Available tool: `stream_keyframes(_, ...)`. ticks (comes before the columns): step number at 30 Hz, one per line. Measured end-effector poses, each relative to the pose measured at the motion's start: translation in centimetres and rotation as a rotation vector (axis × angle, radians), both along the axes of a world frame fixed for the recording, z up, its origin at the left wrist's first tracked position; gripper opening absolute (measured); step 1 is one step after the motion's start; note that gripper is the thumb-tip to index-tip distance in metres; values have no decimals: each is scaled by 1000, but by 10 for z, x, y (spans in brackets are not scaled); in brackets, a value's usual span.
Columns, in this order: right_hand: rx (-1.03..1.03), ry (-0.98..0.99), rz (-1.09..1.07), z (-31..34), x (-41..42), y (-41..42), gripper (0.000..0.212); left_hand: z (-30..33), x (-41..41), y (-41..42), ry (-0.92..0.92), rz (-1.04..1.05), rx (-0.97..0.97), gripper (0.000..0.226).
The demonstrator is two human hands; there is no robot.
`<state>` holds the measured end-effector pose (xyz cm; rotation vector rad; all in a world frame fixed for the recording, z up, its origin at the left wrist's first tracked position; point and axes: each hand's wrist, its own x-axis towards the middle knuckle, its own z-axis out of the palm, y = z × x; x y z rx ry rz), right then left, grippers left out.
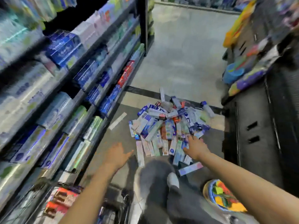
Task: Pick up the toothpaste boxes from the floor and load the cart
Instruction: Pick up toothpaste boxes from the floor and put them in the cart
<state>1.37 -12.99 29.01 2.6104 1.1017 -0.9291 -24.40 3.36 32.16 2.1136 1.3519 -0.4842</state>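
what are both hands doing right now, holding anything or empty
Left hand: open, fingers spread, holding nothing, above the floor.
Right hand: reaching into the pile of toothpaste boxes; too blurred to tell whether it grips one.

Both bare arms reach forward and down, the left hand [119, 155] open with fingers spread and thumb pointing right, the right hand [196, 147] stretched further ahead, back up, its blurred fingers extended, a bent knee [155, 168] between the forearms
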Motion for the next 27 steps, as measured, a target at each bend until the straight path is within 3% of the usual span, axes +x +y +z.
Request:
stream_keyframes(7, -71, 155, -189, -65, 102, -5, 76, -76, 117, 2, 66, -16, -152, 65)
stream_keyframes(12, -132, 225, -205, -142, 146, 15, 64, -147, 153, 16, 98, -17, -224, 59)
stream_keyframes(17, -145, 349, -315, -214, 159, 51, 67, -229, 177, 46, 151, 17, -266, 59)
stream_keyframes(23, -161, 395, -462, -324, 177, 74, 49, -351, 208, 84, 204, -37, -309, 53)
stream_keyframes(27, -177, 418, -499, -411, 192, 94, 56, -445, 229, 104, 214, -95, -273, 50)
